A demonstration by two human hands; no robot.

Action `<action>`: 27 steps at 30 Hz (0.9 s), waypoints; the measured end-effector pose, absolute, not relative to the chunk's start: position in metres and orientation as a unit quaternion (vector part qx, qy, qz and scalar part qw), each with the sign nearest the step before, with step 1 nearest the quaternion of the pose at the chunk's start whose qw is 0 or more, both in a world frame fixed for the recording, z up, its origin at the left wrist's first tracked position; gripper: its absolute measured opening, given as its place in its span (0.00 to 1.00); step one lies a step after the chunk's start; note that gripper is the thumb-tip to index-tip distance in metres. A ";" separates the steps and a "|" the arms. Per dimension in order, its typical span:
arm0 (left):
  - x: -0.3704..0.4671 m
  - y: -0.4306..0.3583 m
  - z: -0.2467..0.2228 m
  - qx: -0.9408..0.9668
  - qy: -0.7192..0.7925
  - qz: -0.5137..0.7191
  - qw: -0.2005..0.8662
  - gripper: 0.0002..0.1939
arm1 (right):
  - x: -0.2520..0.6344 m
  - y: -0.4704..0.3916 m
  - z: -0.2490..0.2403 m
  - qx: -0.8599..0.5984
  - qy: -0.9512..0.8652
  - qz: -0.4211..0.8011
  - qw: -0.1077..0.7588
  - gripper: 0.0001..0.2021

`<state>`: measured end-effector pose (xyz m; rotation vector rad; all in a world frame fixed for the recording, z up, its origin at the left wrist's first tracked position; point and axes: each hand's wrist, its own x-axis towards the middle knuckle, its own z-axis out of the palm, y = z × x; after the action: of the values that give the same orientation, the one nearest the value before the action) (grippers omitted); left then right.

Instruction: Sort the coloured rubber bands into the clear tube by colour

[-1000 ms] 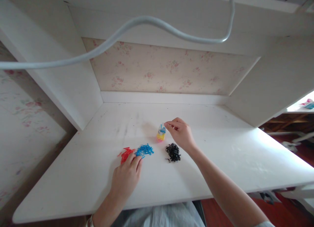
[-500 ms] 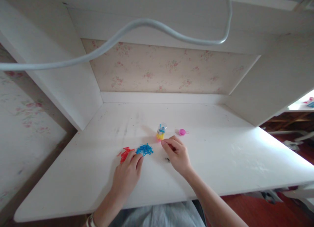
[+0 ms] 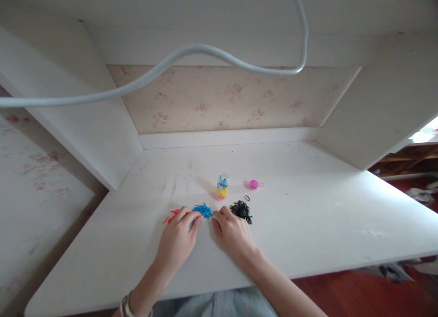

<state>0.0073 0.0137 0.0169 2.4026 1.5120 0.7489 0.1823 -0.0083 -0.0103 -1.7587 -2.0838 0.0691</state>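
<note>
My left hand (image 3: pixel 178 232) rests at the left edge of a pile of small blue rubber bands (image 3: pixel 204 210), thumb and fingers drawn together, with a bit of blue showing under them. It partly covers a pile of red rubber bands (image 3: pixel 171 216). On the other side of the blue pile, my right hand (image 3: pixel 233 232) has its fingertips pinched together; whatever they hold is too small to make out. Beside that hand lies a heap of black rubber bands (image 3: pixel 242 210). Behind the piles stands a small clear jar (image 3: pixel 222 184) with pink, yellow and blue bands in layers.
A pink cap with a loop (image 3: pixel 253 184) lies right of the jar, and a single black band (image 3: pixel 247 198) sits nearer. The white desk (image 3: pixel 308 216) has panels on both sides and a back board. A white cable (image 3: pixel 198 49) crosses overhead.
My right hand has moved from beside the jar down and left to the blue pile, uncovering the black bands. My left hand stays by the blue pile. The view has shifted slightly.
</note>
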 end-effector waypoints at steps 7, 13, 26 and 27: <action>0.027 0.030 0.053 0.816 0.495 0.277 0.109 0.13 | 0.178 -0.005 -0.006 -0.627 -0.764 -0.007 0.151 0.10; 0.053 0.054 0.088 0.820 0.470 0.319 0.066 0.12 | 0.179 -0.006 -0.006 -0.629 -0.760 -0.012 0.162 0.09; 0.082 0.077 0.116 0.856 0.500 0.092 -0.093 0.16 | 0.184 -0.008 -0.010 -0.622 -0.759 -0.011 0.191 0.08; 0.083 0.078 0.118 0.859 0.496 0.080 -0.097 0.17 | 0.184 -0.009 -0.010 -0.622 -0.759 -0.011 0.191 0.08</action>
<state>0.0828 0.0776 0.1182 2.8800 1.6626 0.2680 0.1840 -0.0085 -0.0100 -1.7478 -2.1310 -0.0302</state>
